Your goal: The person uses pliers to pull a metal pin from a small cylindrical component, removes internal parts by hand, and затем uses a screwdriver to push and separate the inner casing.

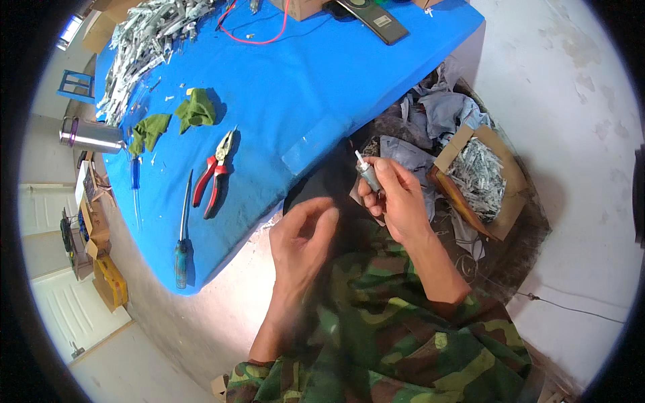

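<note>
My right hand is closed round a small silver metal cylinder with a thin white stem pointing up. To its left, over my lap, my left hand is curled, thumb near the fingers. Whatever it may hold is hidden. Neither hand touches the blue-covered table. On that table, left of my hands, lie red-and-black pliers with jaws pointing away. Beside them rests a long-shafted screwdriver with a blue handle near the table edge.
Green cloth pieces, another blue-handled screwdriver and a steel flask lie at left. Grey-white strips are heaped behind. A dark phone and red wire are at the back. An open carton of strips stands right.
</note>
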Available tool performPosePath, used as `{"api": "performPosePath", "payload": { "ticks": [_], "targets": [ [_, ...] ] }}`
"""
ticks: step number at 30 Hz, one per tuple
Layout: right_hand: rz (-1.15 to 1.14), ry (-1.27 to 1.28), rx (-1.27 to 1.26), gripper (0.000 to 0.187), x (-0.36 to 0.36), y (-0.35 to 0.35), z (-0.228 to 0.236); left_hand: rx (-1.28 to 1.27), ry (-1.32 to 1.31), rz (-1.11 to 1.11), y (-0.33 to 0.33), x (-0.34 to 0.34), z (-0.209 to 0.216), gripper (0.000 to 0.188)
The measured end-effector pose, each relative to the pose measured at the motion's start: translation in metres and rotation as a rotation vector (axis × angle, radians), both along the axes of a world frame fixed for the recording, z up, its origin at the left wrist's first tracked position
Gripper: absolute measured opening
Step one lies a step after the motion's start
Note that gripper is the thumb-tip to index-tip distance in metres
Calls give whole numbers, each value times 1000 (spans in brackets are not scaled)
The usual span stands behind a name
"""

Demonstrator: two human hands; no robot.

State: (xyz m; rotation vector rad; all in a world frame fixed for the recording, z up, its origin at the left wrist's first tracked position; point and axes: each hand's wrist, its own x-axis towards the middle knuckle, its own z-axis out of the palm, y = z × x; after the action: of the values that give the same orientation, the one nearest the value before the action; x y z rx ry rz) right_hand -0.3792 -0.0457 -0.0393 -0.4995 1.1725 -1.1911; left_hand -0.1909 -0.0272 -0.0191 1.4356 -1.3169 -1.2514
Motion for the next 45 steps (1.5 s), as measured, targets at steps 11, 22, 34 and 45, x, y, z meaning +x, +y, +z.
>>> {"api": "performPosePath", "payload": {
  "ticks": [11, 22, 34, 45],
  "targets": [
    [82, -24, -45, 25, 20, 31, 17, -294, -138, 1, 6, -8, 10, 14],
    [129, -26, -80, 22, 30, 37, 25, -320, -137, 13, 11, -6, 14, 13],
    [142, -36, -56, 19, 32, 40, 22, -153, -26, -3, 15, 0, 8, 9],
    [173, -45, -106, 19, 31, 41, 17, -63, 74, 67, 16, -1, 8, 6]
  ]
}}
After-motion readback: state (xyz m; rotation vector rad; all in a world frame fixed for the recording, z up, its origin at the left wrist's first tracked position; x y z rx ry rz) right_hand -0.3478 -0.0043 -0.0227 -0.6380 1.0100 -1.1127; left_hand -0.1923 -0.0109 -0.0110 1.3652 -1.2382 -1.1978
